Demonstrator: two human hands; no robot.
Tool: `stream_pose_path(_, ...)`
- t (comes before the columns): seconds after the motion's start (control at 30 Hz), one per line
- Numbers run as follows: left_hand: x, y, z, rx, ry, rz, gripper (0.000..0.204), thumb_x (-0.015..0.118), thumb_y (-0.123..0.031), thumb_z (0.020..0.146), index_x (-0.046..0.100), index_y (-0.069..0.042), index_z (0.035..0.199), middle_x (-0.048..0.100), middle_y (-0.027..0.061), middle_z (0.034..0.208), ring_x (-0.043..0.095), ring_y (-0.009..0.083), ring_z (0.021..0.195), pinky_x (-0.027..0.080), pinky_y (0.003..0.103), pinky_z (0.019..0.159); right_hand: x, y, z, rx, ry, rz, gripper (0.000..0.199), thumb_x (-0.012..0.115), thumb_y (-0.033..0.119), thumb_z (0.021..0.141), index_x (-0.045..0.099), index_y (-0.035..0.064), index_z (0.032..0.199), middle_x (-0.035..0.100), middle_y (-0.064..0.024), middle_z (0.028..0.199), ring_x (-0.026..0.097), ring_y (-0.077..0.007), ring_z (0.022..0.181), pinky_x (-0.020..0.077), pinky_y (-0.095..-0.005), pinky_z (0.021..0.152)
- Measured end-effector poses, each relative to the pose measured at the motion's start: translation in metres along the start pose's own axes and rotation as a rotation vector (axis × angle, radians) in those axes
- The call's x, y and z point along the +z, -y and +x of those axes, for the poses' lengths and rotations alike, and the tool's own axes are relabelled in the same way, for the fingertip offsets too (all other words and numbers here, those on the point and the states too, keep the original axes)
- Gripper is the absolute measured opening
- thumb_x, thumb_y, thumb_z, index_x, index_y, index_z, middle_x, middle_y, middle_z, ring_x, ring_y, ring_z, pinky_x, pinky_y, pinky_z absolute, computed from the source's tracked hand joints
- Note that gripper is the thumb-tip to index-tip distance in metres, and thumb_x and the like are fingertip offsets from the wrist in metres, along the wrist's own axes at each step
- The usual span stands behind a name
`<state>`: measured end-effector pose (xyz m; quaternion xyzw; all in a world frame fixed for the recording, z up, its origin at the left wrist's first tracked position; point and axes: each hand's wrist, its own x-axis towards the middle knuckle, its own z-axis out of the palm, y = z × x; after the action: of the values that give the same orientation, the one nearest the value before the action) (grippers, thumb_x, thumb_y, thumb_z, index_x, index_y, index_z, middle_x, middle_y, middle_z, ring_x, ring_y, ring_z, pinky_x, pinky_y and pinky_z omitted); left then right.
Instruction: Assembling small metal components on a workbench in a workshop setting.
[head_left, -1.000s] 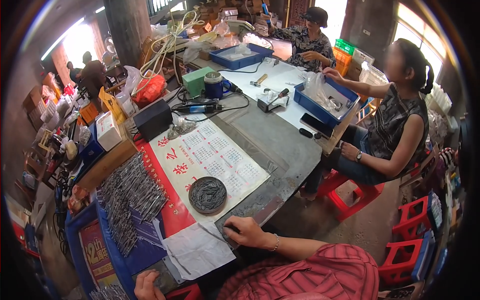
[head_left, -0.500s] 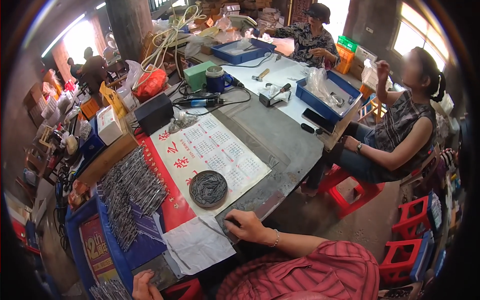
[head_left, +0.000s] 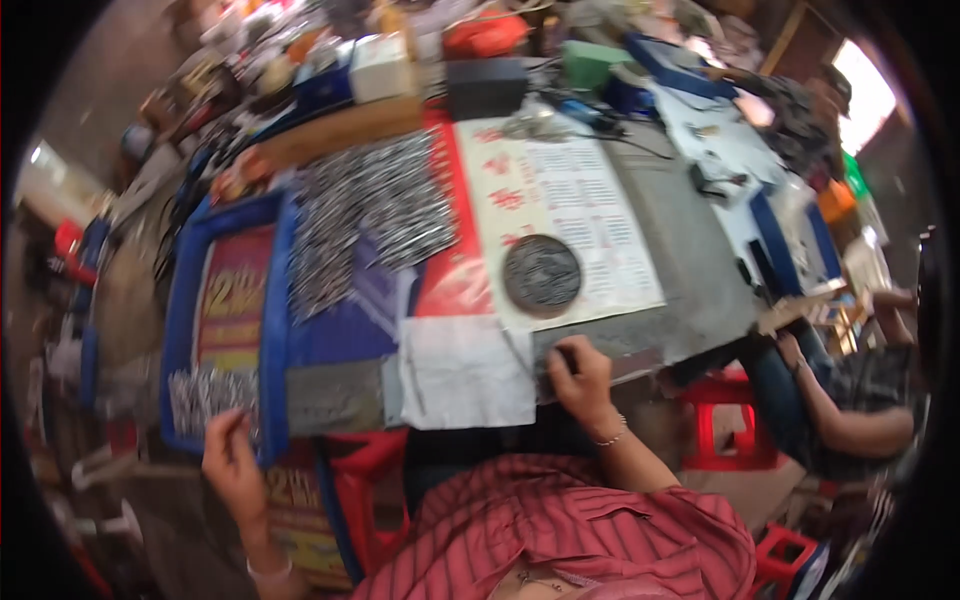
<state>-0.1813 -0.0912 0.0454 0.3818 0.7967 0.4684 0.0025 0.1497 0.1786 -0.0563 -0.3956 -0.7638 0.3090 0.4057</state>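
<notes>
My left hand (head_left: 234,462) is at the near rim of a long blue tray (head_left: 277,330), beside a small pile of thin metal rods (head_left: 205,395) inside it. Its fingers are loosely bent and slightly apart, somewhat blurred, with nothing visible in them. My right hand (head_left: 582,382) rests at the table's front edge, right of a creased white paper (head_left: 468,375). Its fingers curl closed, and what they may hold is hidden. Beyond it stands a round dish (head_left: 542,275) of small dark metal pins on a calendar sheet (head_left: 600,215). A large heap of thin metal rods (head_left: 385,205) lies left of the sheet.
A wooden box edge (head_left: 345,135) and a black box (head_left: 487,88) border the far side. Blue trays (head_left: 770,235) and a cable stand to the right. A seated person (head_left: 850,420) is at the right, near a red stool (head_left: 725,430).
The view has swung left and down, bringing more of the blue tray and my left forearm into sight. My left hand is now by the rods in the tray; my right stays at the table edge.
</notes>
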Motion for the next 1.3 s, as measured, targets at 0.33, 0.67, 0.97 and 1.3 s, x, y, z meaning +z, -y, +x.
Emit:
stream_pose_path(0.33, -0.006, 0.015, -0.025, -0.128, -0.155, -0.015, 0.019, 0.049, 0.0, 0.09, 0.062, 0.003, 0.103, 0.063, 0.0122, 0.096, 0.059, 0.0222, 0.087, 0.047, 0.033, 0.079, -0.001, 0.013, -0.008, -0.031, 0.066, 0.007, 0.013, 0.062, 0.014, 0.081, 0.059, 0.0026, 0.086, 0.06, -0.0173, 0.075, 0.061, -0.0341, 0.067, 0.0482, -0.0383, 0.058)
stream_pose_path(0.67, -0.009, 0.02, -0.017, -0.127, -0.178, -0.087, 0.019, 0.049, 0.002, 0.089, 0.061, 0.004, 0.104, 0.064, 0.0116, 0.094, 0.059, 0.0199, 0.084, 0.046, 0.031, 0.079, 0.001, 0.015, -0.003, -0.039, 0.08, -0.024, 0.015, 0.062, 0.016, 0.082, 0.058, 0.0023, 0.088, 0.06, -0.0167, 0.077, 0.061, -0.0331, 0.068, 0.0487, -0.0377, 0.059)
stream_pose_path(0.97, -0.012, 0.009, -0.014, -0.201, -0.196, -0.09, 0.02, 0.05, 0.001, 0.089, 0.061, 0.005, 0.105, 0.064, 0.0125, 0.096, 0.06, 0.0201, 0.087, 0.047, 0.031, 0.08, 0.002, 0.013, -0.003, -0.062, 0.08, -0.044, 0.016, 0.062, 0.017, 0.082, 0.058, 0.0027, 0.089, 0.06, -0.0168, 0.076, 0.061, -0.0335, 0.067, 0.0483, -0.0383, 0.058)
stream_pose_path(1.3, -0.011, 0.016, -0.012, -0.099, -0.194, -0.003, 0.019, 0.053, 0.0, 0.088, 0.062, 0.006, 0.104, 0.065, 0.0145, 0.096, 0.061, 0.0222, 0.086, 0.048, 0.032, 0.078, 0.002, 0.012, -0.004, -0.083, 0.071, -0.043, 0.016, 0.062, 0.017, 0.082, 0.058, 0.0032, 0.088, 0.059, -0.017, 0.075, 0.06, -0.0349, 0.067, 0.0482, -0.0403, 0.058)
